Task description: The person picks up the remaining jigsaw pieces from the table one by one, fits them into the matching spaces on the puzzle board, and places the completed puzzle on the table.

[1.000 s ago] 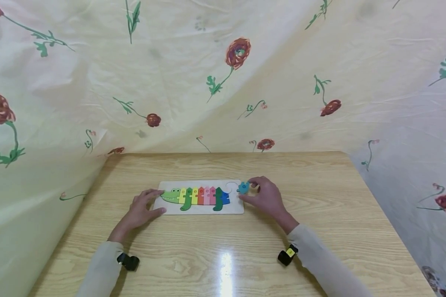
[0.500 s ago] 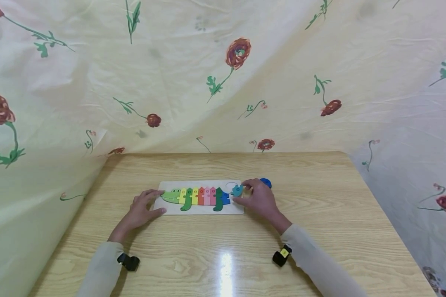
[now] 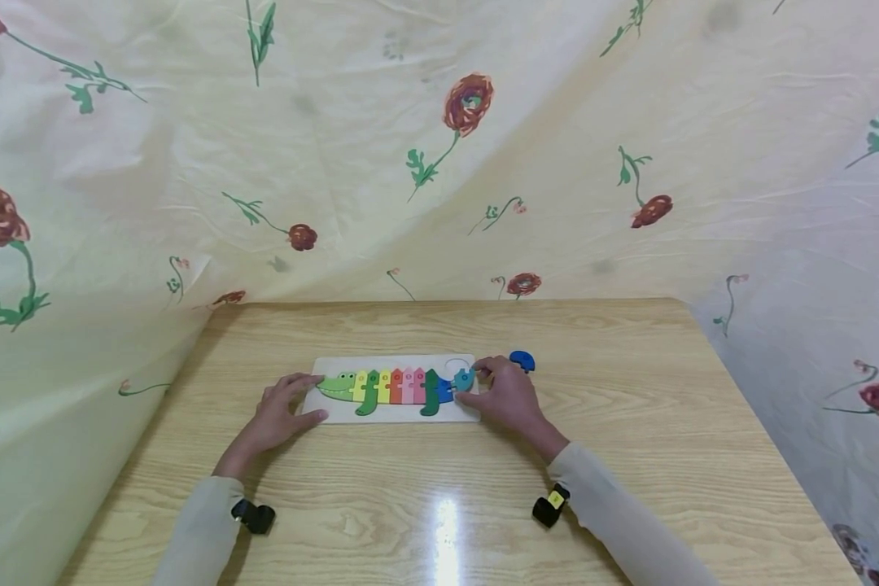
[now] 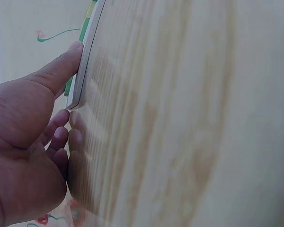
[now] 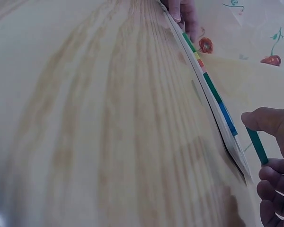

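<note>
A white puzzle board (image 3: pixel 403 415) lies on the table, bearing a crocodile of coloured puzzle pieces (image 3: pixel 408 387). My left hand (image 3: pixel 277 413) holds the board's left end, its thumb at the front corner and a finger by the crocodile's head. In the left wrist view the thumb lies against the board's edge. At the right end my right hand (image 3: pixel 511 396) pinches a teal puzzle piece (image 3: pixel 463 379) between thumb and fingers. The right wrist view shows this teal piece (image 5: pixel 257 145) raised just off the board, beside the blue piece (image 5: pixel 227 119).
A loose dark blue piece (image 3: pixel 522 360) lies on the wooden table (image 3: pixel 381 496), just behind my right hand. Flowered cloth (image 3: pixel 381 163) hangs behind the table and at its sides. Each wrist wears a small black camera (image 3: pixel 549 508).
My right hand has moved left with the teal piece, from beyond the board's right edge to over its tail end. The loose blue piece has come into view. My left hand stays put.
</note>
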`<act>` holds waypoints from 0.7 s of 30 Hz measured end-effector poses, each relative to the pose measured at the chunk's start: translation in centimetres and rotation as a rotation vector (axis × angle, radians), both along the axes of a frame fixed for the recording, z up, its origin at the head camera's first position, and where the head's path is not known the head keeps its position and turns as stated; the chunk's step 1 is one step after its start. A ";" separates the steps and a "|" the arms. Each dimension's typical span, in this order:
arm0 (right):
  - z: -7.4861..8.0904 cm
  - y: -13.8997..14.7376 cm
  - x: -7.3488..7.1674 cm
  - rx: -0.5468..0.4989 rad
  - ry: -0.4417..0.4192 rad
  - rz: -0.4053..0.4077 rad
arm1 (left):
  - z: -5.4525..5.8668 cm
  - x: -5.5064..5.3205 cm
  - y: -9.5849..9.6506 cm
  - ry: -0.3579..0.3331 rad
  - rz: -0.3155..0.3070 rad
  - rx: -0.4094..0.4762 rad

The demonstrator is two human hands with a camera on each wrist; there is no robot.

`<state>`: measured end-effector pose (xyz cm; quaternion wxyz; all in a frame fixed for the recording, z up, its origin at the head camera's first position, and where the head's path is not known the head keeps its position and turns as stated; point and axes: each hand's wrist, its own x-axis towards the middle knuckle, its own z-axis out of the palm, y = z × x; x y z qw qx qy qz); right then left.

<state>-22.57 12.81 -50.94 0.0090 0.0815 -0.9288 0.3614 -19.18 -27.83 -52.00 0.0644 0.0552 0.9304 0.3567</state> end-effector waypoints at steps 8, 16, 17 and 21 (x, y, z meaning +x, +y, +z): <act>-0.1 -0.3 -0.2 0.016 -0.007 -0.003 | 0.2 0.1 0.1 -0.003 0.000 -0.008; -0.2 -0.5 -0.3 0.035 0.008 0.006 | 0.2 0.1 0.0 -0.005 0.000 -0.003; -0.2 -0.5 -0.3 0.038 0.008 0.007 | 0.1 0.1 0.0 -0.005 0.000 -0.003; -0.4 -0.5 -0.3 0.047 0.008 0.010 | 0.1 0.1 0.0 -0.004 0.002 -0.001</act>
